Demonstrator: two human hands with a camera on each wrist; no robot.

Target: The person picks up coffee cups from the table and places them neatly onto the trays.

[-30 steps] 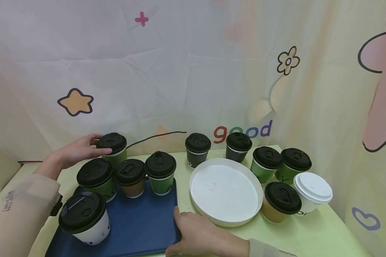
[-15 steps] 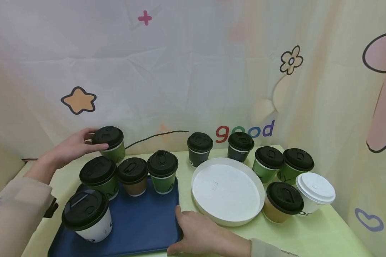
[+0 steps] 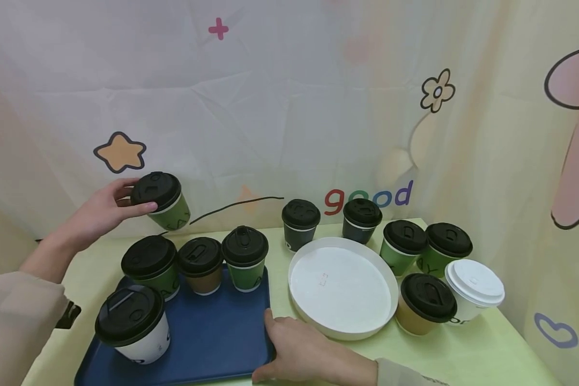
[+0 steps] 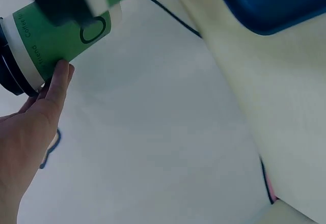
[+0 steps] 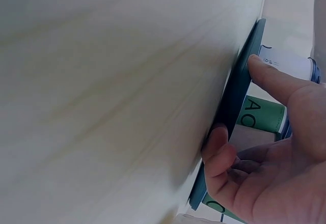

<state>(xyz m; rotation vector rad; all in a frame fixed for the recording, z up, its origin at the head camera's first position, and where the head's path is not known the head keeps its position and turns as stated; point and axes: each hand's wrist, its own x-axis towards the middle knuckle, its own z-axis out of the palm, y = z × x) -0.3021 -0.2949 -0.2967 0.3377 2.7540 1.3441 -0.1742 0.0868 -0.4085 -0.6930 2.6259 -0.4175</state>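
My left hand (image 3: pixel 94 217) grips a green paper coffee cup (image 3: pixel 172 213) by its black lid, thumb in front and fingers behind. The cup hangs tilted behind the blue tray (image 3: pixel 222 332), against the backdrop; printing shows on its green side (image 4: pixel 56 38) in the left wrist view. On the tray's left and back stand a white cup (image 3: pixel 149 340), a larger green cup (image 3: pixel 166 284), a brown cup (image 3: pixel 205 283) and another green cup (image 3: pixel 245 276), all black-lidded. My right hand (image 3: pixel 304 351) holds the tray's right edge near the front corner, its fingers (image 5: pixel 219 150) curled at the rim.
A round white dish (image 3: pixel 342 289) sits right of the tray. Beyond it are two dark cups (image 3: pixel 299 236). Green cups (image 3: pixel 395 260), a tan cup (image 3: pixel 412 319) and a white-lidded cup (image 3: pixel 463 305) crowd its right side. A printed curtain (image 3: pixel 251 134) closes the back.
My left hand has raised the green cup up and slightly left, away from behind the tray's cups, and tilted it. My right hand stays at the tray's edge.
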